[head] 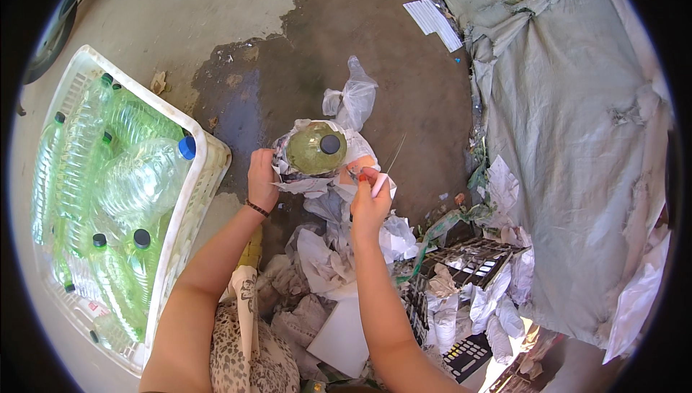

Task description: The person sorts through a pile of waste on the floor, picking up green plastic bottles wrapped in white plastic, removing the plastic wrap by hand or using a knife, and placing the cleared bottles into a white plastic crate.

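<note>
In front of me a large greenish plastic bottle with a black cap points up toward the camera. Torn printed paper wraps around its sides. My left hand grips the wrapping at the left, its fingertips partly hidden. At the lower right of the bottle, my right hand is closed around a thin tool with a pink handle. Its narrow shaft or blade points up and to the right; the exact kind is unclear. A clear plastic bag lies just beyond the bottle.
A white plastic crate of green and clear bottles stands at left. Crumpled paper and a white board lie near my legs. At right are a dark crate with paper scraps and a large grey sack. A wheel shows upper left.
</note>
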Motion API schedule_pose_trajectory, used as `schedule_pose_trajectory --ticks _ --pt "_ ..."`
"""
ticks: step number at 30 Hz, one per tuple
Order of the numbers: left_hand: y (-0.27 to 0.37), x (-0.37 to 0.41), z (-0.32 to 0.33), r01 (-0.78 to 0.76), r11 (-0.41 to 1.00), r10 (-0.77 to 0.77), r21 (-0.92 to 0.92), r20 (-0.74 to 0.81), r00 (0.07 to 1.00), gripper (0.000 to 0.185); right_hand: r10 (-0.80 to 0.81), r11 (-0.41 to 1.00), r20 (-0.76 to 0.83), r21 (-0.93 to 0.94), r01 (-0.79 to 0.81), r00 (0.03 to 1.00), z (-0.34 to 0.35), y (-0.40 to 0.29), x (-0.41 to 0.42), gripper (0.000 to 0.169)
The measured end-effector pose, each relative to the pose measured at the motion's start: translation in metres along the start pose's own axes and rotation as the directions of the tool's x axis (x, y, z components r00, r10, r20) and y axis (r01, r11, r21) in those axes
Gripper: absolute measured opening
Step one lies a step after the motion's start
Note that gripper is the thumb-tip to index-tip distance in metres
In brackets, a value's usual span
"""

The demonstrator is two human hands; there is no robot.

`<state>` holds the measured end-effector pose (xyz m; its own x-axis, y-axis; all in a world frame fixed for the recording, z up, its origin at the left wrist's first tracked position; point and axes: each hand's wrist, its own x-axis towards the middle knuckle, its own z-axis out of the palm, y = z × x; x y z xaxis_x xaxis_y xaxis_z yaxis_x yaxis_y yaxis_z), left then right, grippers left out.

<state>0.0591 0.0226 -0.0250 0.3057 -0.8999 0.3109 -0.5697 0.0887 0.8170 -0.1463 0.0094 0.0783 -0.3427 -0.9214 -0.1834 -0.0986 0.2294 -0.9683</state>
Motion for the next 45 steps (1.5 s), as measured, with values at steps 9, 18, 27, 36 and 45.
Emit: schedule_pose_trajectory --ticks 9,18,27,36,45 --pt "-0.017 -0.004 0.006 -0.043 0.991 0.027 0.126 0.128 0.991 0.033 -0.352 0.714 0.104 -0.613 0.338 0.93 0.06 0.029 0.148 0.052" --pt "-0.027 -0.002 0.016 -0.067 0.973 0.019 0.22 0.216 0.976 0.032 0.059 0.928 0.049 -0.371 -0.036 0.997 -0.073 0.036 0.091 0.018" --pt "-0.06 -0.016 0.023 -0.052 0.896 -0.051 0.442 0.217 0.975 0.016 0.529 0.708 0.415 -0.697 -0.115 0.74 -0.188 0.009 -0.16 0.034" --pt "0.043 0.045 -0.047 0.258 0.966 -0.258 0.006 0.046 0.965 0.029 0.264 0.56 0.563 -0.751 0.351 0.784 -0.21 -0.049 -0.124 0.033" --pt "0.164 0.11 -0.03 -0.299 0.934 0.236 0.196 0.292 0.927 0.03 0.552 0.361 0.594 -0.803 0.475 0.585 -0.175 -0.061 -0.147 0.028"
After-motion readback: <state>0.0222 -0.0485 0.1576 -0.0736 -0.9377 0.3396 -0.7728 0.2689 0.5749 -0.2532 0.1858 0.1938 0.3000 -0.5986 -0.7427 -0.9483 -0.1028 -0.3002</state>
